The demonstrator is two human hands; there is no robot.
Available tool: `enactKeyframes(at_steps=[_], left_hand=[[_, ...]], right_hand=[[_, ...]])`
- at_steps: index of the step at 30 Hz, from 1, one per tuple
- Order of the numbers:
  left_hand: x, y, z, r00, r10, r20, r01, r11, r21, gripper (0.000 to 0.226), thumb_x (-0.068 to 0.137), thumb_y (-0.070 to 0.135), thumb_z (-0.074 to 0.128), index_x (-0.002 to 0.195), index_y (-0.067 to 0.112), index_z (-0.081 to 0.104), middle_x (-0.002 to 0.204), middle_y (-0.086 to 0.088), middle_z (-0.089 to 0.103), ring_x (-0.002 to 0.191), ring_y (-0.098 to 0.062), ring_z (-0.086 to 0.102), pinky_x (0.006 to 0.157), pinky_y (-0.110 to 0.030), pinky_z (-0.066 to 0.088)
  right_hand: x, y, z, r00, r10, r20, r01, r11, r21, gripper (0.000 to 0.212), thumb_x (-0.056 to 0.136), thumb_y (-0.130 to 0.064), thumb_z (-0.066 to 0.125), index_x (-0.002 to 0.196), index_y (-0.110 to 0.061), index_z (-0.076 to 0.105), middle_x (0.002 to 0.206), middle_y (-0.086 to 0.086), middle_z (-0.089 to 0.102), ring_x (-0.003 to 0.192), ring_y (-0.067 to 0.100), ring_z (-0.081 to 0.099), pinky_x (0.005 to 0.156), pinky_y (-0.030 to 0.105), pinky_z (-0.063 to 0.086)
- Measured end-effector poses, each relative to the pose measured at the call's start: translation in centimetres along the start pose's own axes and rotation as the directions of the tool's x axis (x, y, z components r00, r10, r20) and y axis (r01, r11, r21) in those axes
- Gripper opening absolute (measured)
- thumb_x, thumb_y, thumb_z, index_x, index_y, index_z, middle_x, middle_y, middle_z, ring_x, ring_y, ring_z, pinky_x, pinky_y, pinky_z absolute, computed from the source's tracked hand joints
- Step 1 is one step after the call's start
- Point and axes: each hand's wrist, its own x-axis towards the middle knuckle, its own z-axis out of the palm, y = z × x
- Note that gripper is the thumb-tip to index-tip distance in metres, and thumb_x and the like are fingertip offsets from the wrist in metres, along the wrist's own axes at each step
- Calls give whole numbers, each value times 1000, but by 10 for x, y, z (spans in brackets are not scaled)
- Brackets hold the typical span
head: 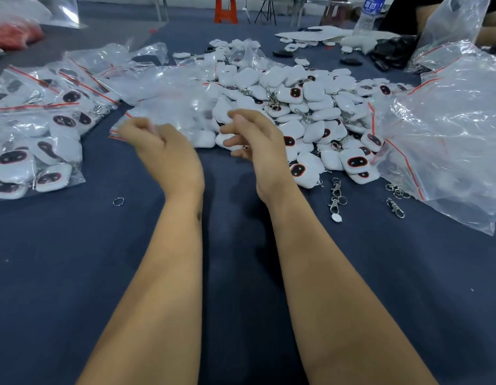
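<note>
A large heap of small white gadgets with dark oval faces and metal keychains lies on the dark blue table. A stack of empty clear zip bags with red strips lies to the left of the heap. My left hand hovers at the near edge of that stack, fingers curled and blurred; whether it pinches a bag is unclear. My right hand hangs over the near edge of the heap with loosely curled fingers and holds nothing. A white gadget lies just beneath it.
Filled zip bags of gadgets lie at the left. A big crumpled plastic bag sits at the right. Loose metal clasps and a split ring lie near me. A water bottle and another person's arm are at the far right.
</note>
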Motion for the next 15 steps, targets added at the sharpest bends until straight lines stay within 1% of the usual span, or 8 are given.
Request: enactKeyframes(at_steps=[3, 5, 6, 8, 10, 11, 13, 15], left_hand=[[4, 6, -6, 946, 260, -194, -260, 965, 24, 16, 90, 1, 27, 91, 17, 27, 83, 7, 35, 66, 6, 41, 67, -10, 38], [9, 5, -8, 920, 349, -177, -340, 937, 81, 16, 88, -1, 27, 97, 12, 29, 88, 0, 44, 76, -1, 44, 74, -11, 38], [10, 2, -8, 933, 344, -109, -330, 935, 130, 18, 86, -1, 28, 99, 11, 32, 91, -6, 50, 79, -9, 49, 76, -17, 41], [9, -6, -5, 971, 206, 122, -236, 906, 352, 21, 87, 4, 33, 107, 8, 40, 97, -13, 61, 86, -26, 55, 76, -36, 43], [3, -16, -2, 935, -16, 354, -198, 804, 561, 27, 89, 8, 39, 116, 7, 38, 94, -11, 61, 86, -33, 53, 68, -38, 36], [0, -19, 0, 900, -87, 427, -209, 773, 599, 28, 89, 9, 41, 116, 9, 36, 90, -9, 58, 84, -32, 52, 67, -36, 34], [-4, -18, 0, 879, -109, 463, -218, 773, 595, 25, 88, 9, 42, 111, 13, 32, 83, -4, 55, 79, -30, 51, 65, -34, 33], [-5, -14, -2, 887, -87, 454, -207, 804, 558, 26, 84, 2, 38, 106, 16, 33, 87, -4, 59, 79, -29, 51, 64, -36, 35]], right_hand=[[-1, 5, 4, 995, -28, -91, 12, 985, -173, 13, 92, -24, 55, 96, -21, 67, 88, -8, 66, 81, 7, 59, 76, 23, 46], [0, 10, 2, 983, -114, -143, 46, 911, -410, 19, 94, -14, 51, 103, -20, 67, 97, -9, 66, 93, 7, 59, 85, 25, 47], [1, 11, 1, 979, -163, -123, 78, 857, -509, 28, 94, -7, 47, 110, -18, 67, 106, -6, 66, 102, 10, 58, 92, 28, 47], [2, 13, 1, 969, -245, -11, 175, 723, -668, 45, 89, 3, 41, 123, -13, 64, 120, 4, 65, 116, 19, 54, 100, 31, 41], [4, 18, 2, 962, -238, 132, 237, 493, -837, 50, 85, 3, 44, 131, -13, 58, 120, 7, 64, 118, 26, 50, 100, 34, 35], [4, 21, 3, 964, -201, 171, 238, 381, -893, 49, 87, -2, 46, 133, -13, 55, 121, 6, 62, 119, 26, 48, 101, 35, 31], [4, 24, 4, 972, -157, 177, 214, 269, -939, 43, 92, -12, 48, 134, -13, 50, 125, 3, 60, 122, 25, 44, 105, 38, 26], [4, 24, 4, 975, -170, 146, 183, 232, -955, 39, 93, -21, 50, 131, -15, 50, 126, 1, 58, 122, 25, 42, 102, 39, 24]])
